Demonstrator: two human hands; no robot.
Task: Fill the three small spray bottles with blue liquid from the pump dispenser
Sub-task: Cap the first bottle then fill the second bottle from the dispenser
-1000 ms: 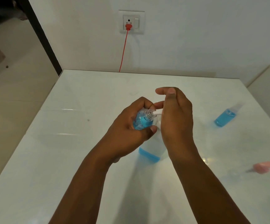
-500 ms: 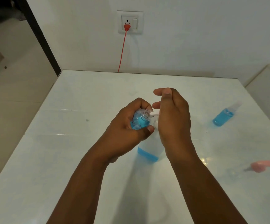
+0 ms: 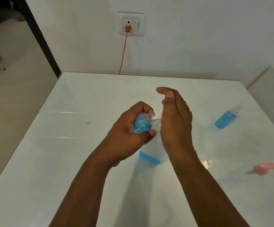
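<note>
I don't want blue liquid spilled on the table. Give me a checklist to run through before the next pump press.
1. Small spray bottle held firmly: ok, the left hand is curled round it.
2. Bottle mouth open and uncapped: ok, the clear threaded neck shows no cap.
3. Pump nozzle lined up with the mouth: ok, its white tip meets the neck.
4. Right hand seated on the pump head: cannot tell, the hand hides it.
5. Room left in the small bottle: cannot tell, though blue shows well up its body.
6. Supply in the pump dispenser: not ok for long, only a low blue band remains at its base.
</note>
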